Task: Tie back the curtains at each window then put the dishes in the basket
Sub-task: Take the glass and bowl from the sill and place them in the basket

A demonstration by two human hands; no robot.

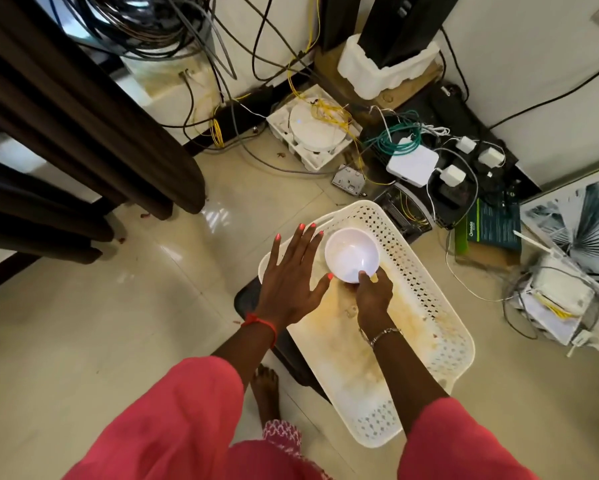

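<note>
A white perforated plastic basket (440, 327) with a stained floor rests on a dark stool, right below me. Over its far end my right hand (372, 292) pinches the near rim of a small white bowl (350, 254), thumb inside the rim. My left hand (291, 275) hovers just left of the bowl with its fingers spread straight, over the basket's left rim, holding nothing. Dark brown curtains (94, 133) hang in folds at the upper left.
A tangle of cables, white routers and chargers (409, 164) covers the floor beyond the basket. A white round device in a tray (315, 129) lies near the wall. Boxes and papers (550, 303) lie to the right. Bare tile floor (83, 323) spreads to the left.
</note>
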